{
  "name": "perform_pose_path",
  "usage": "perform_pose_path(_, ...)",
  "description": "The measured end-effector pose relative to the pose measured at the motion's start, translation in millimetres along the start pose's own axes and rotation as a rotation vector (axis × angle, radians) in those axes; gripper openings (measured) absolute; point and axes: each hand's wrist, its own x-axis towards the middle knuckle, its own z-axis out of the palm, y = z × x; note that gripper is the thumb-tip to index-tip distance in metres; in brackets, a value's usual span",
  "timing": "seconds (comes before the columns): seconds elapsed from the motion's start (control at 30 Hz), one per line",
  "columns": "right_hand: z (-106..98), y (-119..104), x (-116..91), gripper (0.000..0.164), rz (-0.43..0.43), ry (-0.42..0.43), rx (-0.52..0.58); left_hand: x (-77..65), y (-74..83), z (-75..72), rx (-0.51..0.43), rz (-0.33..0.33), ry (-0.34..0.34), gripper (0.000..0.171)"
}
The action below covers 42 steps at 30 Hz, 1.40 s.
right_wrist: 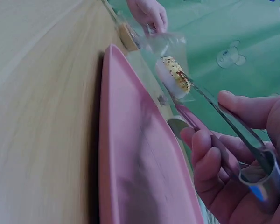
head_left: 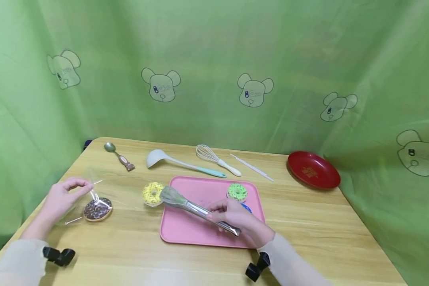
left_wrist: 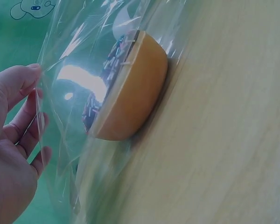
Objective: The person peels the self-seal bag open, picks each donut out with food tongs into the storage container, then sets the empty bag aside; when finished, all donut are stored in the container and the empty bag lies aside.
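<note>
At the left of the table, my left hand (head_left: pixel 66 194) pinches the edge of a clear plastic bag (left_wrist: pixel 56 154). A chocolate-topped toy doughnut (head_left: pixel 93 215) with sprinkles lies inside the bag on the table. My right hand (head_left: pixel 237 216) holds metal tongs (head_left: pixel 200 211) above a pink tray (head_left: pixel 182 234). Between the tong tips is a yellow sprinkled doughnut (head_left: pixel 150 198), held just left of the tray. Clear film shows around and behind it; I cannot tell whether it is inside the bag. A green doughnut (head_left: pixel 234 189) and a partly hidden blue doughnut (head_left: pixel 247 207) sit on the tray.
Along the back of the table lie a spoon (head_left: pixel 123 159), a ladle (head_left: pixel 157 156) with a turquoise handle, a white whisk (head_left: pixel 223 163) and a thin white stick (head_left: pixel 252 167). A red plate (head_left: pixel 325 172) stands at the back right. Green curtain (head_left: pixel 207 47) surrounds the table.
</note>
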Motion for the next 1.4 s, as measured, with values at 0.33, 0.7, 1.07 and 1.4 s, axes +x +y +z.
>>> perform_pose_path(0.33, -43.0, 19.0, -42.4, 0.038, -0.007, 0.082, -0.003, -1.5, 3.5, -0.1, -0.011, -0.008, 0.000, 0.034)
perform_pose_path(0.7, -61.5, 21.3, -58.1, 0.032, 0.023, 0.181, -0.177, -1.2, 0.3, 1.3, 0.030, -0.012, -0.006, 0.033)
perform_pose_path(1.07, -61.8, 18.8, -57.2, 0.025, -0.009, 0.227, -0.342, -0.5, 5.5, 3.8, 0.025, -0.003, 0.008, 0.032)
perform_pose_path(1.4, -69.2, 12.9, -68.0, 0.030, -0.054, 0.232, -0.323, 0.3, 4.0, 3.0, 0.011, 0.001, 0.009, 0.033)
